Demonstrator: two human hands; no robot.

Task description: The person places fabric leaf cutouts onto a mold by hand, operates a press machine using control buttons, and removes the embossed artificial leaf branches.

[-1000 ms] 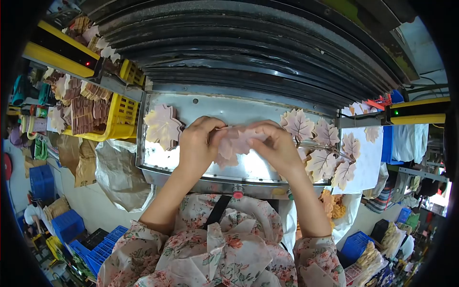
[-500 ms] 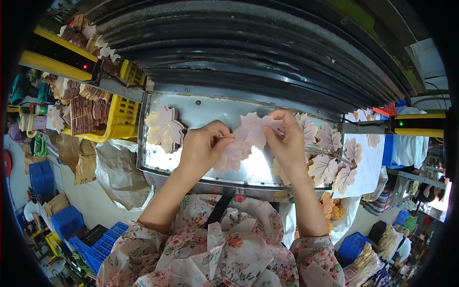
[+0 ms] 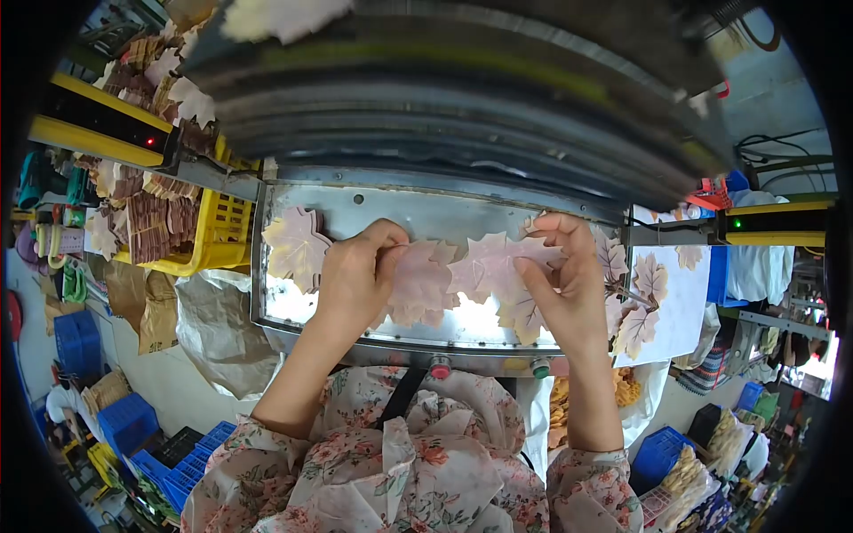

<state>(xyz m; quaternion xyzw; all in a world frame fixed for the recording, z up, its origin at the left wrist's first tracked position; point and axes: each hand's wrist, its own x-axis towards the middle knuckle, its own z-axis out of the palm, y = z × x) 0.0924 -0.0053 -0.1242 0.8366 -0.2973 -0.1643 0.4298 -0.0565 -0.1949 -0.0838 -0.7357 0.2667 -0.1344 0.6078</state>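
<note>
My left hand (image 3: 360,275) pinches a pale pink fabric maple leaf (image 3: 421,271) by its left edge, over the metal plate (image 3: 404,206). My right hand (image 3: 569,280) holds another pale leaf (image 3: 494,265) between thumb and fingers. The two held leaves lie side by side, their edges meeting or overlapping slightly. To the left of my left hand sits a small stack of yellow-pink leaves (image 3: 291,244). Under and beyond my right hand are veined leaves (image 3: 524,318), and more leaves (image 3: 637,330) hang on a thin stem at the right.
A dark ribbed machine part (image 3: 444,115) hangs over the plate's far side. Red (image 3: 440,366) and green (image 3: 540,367) buttons sit on the front edge. A yellow basket (image 3: 213,226) of bundled leaves stands left; white paper (image 3: 680,306) lies right. Yellow sensor bars (image 3: 773,224) flank both sides.
My hands have moved slightly apart and the held leaves now lie flatter. The ribbed machine part has shifted and is blurred, and a leaf now shows at the top.
</note>
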